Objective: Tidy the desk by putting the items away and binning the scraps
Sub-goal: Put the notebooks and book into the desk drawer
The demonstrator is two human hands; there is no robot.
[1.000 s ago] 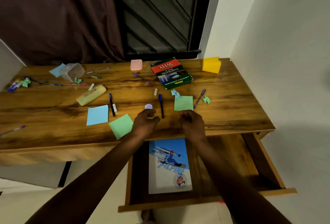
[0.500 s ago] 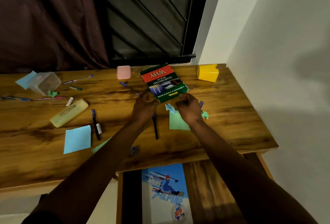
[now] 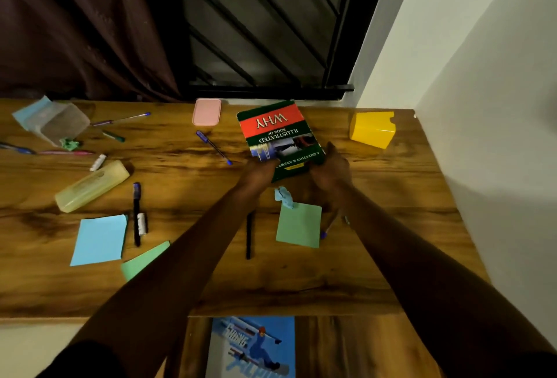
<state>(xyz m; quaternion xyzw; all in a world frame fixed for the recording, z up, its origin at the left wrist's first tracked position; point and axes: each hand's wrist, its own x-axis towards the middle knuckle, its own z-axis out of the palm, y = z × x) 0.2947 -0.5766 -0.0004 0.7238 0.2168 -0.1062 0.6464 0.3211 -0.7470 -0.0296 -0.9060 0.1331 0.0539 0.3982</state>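
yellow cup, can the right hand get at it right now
Probably, but not freely: the right hand grips the book; only bare desk lies between it and the yellow cup.

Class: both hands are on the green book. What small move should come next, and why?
Probably lift the WHY book toward the open drawer: the left hand and right hand grip its near edge, and a blue book lies there.
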